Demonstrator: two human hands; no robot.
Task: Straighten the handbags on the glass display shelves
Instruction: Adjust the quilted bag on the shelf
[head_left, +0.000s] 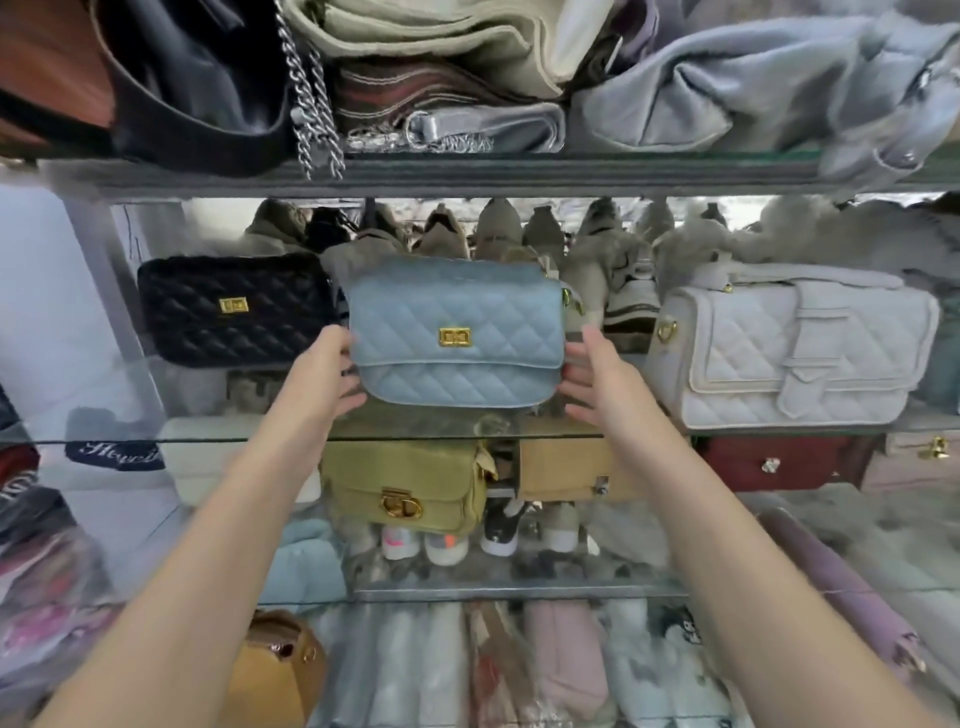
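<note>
Between black bag (234, 312) and white bag (800, 353), straight fingers (577, 378) press blue bag's (457, 332) sides.

A: What stands on the middle glass shelf (218, 434)?
B: Three quilted handbags in a row: black bag (234, 312) left, blue bag (457, 332) centre, white bag (795, 353) right, fronts facing near.
</note>
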